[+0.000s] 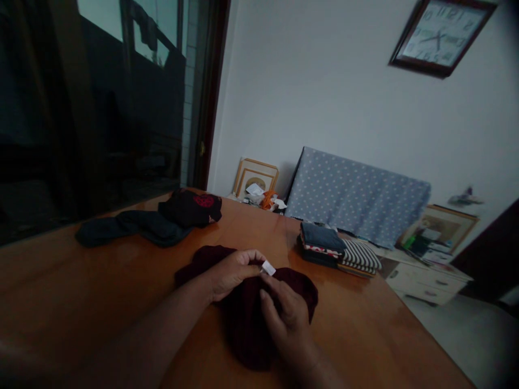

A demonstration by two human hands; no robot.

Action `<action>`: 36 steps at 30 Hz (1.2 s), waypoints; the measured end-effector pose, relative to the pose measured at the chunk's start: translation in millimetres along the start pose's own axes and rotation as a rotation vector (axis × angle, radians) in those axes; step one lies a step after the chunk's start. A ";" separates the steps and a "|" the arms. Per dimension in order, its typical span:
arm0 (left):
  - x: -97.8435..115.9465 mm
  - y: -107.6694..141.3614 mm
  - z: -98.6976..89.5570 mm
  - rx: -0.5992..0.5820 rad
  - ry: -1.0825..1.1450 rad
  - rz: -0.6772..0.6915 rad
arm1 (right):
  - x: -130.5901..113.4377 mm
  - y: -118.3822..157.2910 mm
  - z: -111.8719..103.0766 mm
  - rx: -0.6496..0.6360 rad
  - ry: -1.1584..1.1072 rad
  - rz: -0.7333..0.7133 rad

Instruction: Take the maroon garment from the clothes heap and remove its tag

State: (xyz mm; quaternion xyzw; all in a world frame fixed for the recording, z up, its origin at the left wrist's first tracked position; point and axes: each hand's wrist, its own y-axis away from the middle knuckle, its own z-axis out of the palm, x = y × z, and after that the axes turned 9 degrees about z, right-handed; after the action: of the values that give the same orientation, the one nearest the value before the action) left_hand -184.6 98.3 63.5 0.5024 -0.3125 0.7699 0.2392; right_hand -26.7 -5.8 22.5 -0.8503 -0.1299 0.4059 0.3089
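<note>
A dark maroon garment (251,335) lies loosely bunched on the wooden table (344,335); its exact kind does not show. At its upper edge, between my fingertips, a small white label (268,267) sticks up. My left hand (235,273) reaches over the cloth from the left, thumb and fingers pinched on the fabric beside the label. From the right, my right hand (288,309) is closed at the same edge, its fingers bent against the cloth just below the label. The fabric under both hands is partly hidden.
Dark clothing (141,226) and a black garment with a red print (192,208) lie at the table's far left. Folded clothes (322,240), with a striped piece (360,256), are stacked at the right. Beyond stand a cloth-covered object (357,194) and a white drawer cabinet (425,281).
</note>
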 end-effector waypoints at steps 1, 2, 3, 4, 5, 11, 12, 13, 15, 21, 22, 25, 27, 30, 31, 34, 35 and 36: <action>0.2 0.6 -0.2 -0.015 0.012 -0.003 | 1.1 -0.9 -0.6 0.029 -0.019 0.021; 0.3 1.1 -0.4 -0.029 0.019 -0.007 | 2.1 -2.1 -1.4 0.059 -0.040 0.049; 0.4 1.6 -0.6 -0.040 0.022 -0.012 | 3.0 -3.5 -2.3 0.089 -0.062 0.083; 0.4 2.0 -0.8 -0.046 0.022 -0.018 | 3.8 -4.8 -3.3 0.115 -0.084 0.119; 0.4 2.3 -1.0 -0.048 0.020 -0.022 | 4.4 -6.0 -4.2 0.139 -0.104 0.155; 1.5 1.9 -0.7 -0.048 -0.023 -0.032 | 5.4 -8.5 -4.1 0.137 -0.215 0.283; 1.8 1.7 -0.5 -0.051 -0.036 -0.027 | 5.6 -8.5 -3.4 0.139 -0.240 0.303; 2.1 1.6 -0.3 -0.052 -0.052 -0.021 | 6.0 -8.5 -2.8 0.146 -0.266 0.327; 2.1 1.2 0.1 -0.051 -0.095 -0.011 | 7.5 -8.8 -2.5 0.153 -0.321 0.399; -4.0 -0.4 0.7 -0.080 -0.232 -0.005 | 12.0 -13.5 -3.9 0.106 -0.611 0.704; -5.6 -0.8 0.8 -0.090 -0.254 -0.001 | 11.9 -14.9 -3.6 0.102 -0.669 0.739; -9.6 -1.7 1.3 -0.120 -0.299 0.007 | 10.6 -19.2 -2.3 0.105 -0.798 0.810; -10.7 -2.1 1.7 -0.143 -0.310 0.006 | 10.1 -21.1 -1.9 0.109 -0.853 0.831; -10.2 -2.2 2.1 -0.163 -0.315 -0.003 | 11.3 -21.6 -2.4 0.115 -0.904 0.836; -9.8 -2.2 2.2 -0.165 -0.312 -0.006 | 12.0 -21.3 -2.6 0.113 -0.908 0.836; -9.2 -2.0 2.4 -0.159 -0.295 -0.016 | 13.6 -20.2 -2.6 0.094 -0.891 0.833; -9.3 -1.9 2.3 -0.154 -0.289 -0.017 | 13.9 -19.9 -2.3 0.093 -0.883 0.832; -9.5 -1.8 2.3 -0.148 -0.284 -0.020 | 14.2 -19.7 -2.0 0.096 -0.877 0.832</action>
State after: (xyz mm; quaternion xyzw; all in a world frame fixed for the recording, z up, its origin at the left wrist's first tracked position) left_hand -178.3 97.4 55.8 0.5904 -0.3941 0.6634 0.2366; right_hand -15.5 15.4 27.2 -0.5684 0.1167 0.8105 0.0798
